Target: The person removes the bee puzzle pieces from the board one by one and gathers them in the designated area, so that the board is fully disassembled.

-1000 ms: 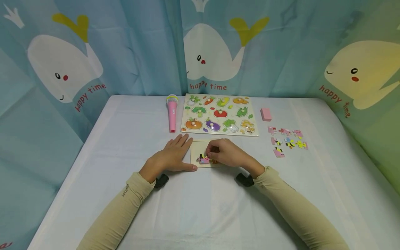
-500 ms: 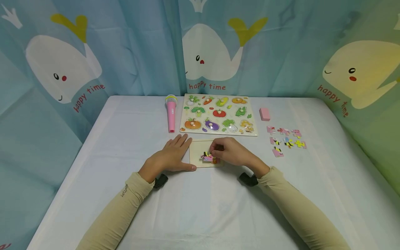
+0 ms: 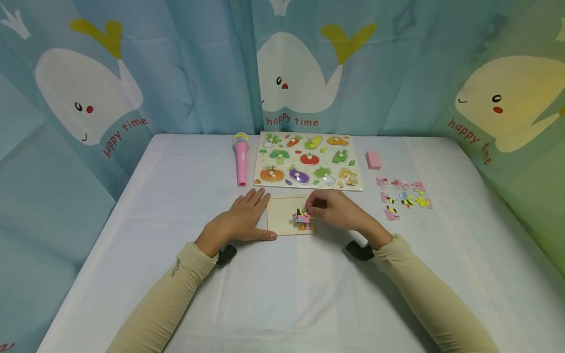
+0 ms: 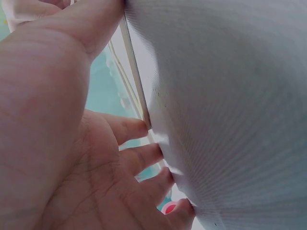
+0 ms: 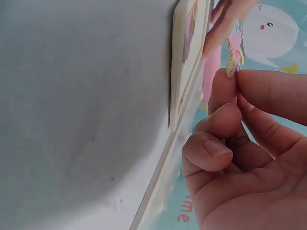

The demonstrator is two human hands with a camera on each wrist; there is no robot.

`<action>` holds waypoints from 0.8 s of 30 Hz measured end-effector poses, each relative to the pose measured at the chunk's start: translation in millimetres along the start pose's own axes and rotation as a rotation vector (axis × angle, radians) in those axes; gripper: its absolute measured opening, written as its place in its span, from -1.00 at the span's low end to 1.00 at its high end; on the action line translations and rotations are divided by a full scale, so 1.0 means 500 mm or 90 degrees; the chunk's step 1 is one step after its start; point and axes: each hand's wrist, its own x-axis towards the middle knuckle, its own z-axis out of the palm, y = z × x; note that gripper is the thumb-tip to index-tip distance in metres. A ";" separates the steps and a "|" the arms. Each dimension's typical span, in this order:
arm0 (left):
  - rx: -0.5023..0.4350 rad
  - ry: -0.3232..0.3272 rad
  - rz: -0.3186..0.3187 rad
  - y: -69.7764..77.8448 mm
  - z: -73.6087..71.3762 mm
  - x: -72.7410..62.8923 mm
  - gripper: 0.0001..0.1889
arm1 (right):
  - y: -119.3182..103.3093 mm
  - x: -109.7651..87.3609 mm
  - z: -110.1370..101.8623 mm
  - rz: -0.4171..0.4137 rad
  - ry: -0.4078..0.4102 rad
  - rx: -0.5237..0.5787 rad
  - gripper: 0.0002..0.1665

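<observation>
A small pale wooden puzzle tray (image 3: 281, 215) lies before me on the table. My left hand (image 3: 238, 220) rests at its left side with fingers straight and thumb apart; the left wrist view shows the fingertips down on the cloth by the tray's edge. Between thumb and forefinger, my right hand (image 3: 339, 211) pinches a pink, yellow and black jigsaw piece (image 3: 302, 217). That piece (image 5: 235, 43) is raised above the tray's right part, tilted in the right wrist view. Beneath it, another jigsaw piece (image 3: 304, 227) lies in the tray's lower right corner, partly hidden.
Several loose jigsaw pieces (image 3: 400, 185) lie in rows on the right. A pink block (image 3: 373, 160) stands above them. Behind the tray lie a vegetable peg board (image 3: 282, 184) and a pink toy microphone (image 3: 241, 164). A whale-print curtain (image 3: 198, 88) hangs behind the table.
My right hand has moved right and slightly away from me, carrying the pinched jigsaw piece from the tray's middle to above its lower right area. My left hand stays in place.
</observation>
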 end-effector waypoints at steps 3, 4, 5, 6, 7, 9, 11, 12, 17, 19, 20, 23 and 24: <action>-0.004 0.001 0.002 -0.001 -0.001 0.000 0.21 | 0.002 -0.005 -0.009 0.005 0.005 0.005 -0.89; -0.005 0.002 0.002 -0.001 -0.001 0.000 0.21 | 0.003 -0.007 -0.012 0.005 0.006 0.005 -0.90; -0.005 0.002 0.002 -0.001 0.000 0.000 0.20 | 0.004 -0.009 -0.014 0.006 0.008 0.007 -0.90; -0.005 0.002 0.002 -0.002 0.000 0.000 0.20 | 0.006 -0.011 -0.016 0.009 0.009 0.010 -0.89; -0.004 0.002 0.002 -0.002 0.000 0.000 0.20 | 0.008 -0.013 -0.019 0.012 0.010 0.011 -0.89; -0.003 0.002 0.002 -0.003 0.002 0.002 0.20 | 0.011 -0.018 -0.024 0.022 0.011 0.011 -0.90; -0.003 0.002 -0.001 -0.003 0.003 0.002 0.20 | 0.014 -0.023 -0.028 0.035 0.012 0.010 -0.90; -0.002 0.002 -0.002 -0.003 0.003 0.002 0.20 | 0.016 -0.026 -0.031 0.041 0.012 0.007 -0.90; 0.000 0.003 -0.008 0.000 0.003 0.000 0.21 | 0.027 -0.043 -0.045 0.057 0.023 0.003 -0.93; 0.000 0.003 -0.006 0.001 0.002 0.000 0.21 | 0.033 -0.050 -0.051 0.068 0.030 0.004 -0.94; -0.001 0.003 -0.005 0.001 0.002 0.000 0.21 | 0.035 -0.054 -0.054 0.074 0.033 0.005 -0.94; 0.000 0.002 -0.001 0.000 0.001 0.001 0.21 | 0.045 -0.064 -0.062 0.088 0.037 0.008 -0.95; 0.000 0.001 0.000 0.000 0.001 0.001 0.21 | 0.047 -0.068 -0.065 0.092 0.038 0.010 -0.95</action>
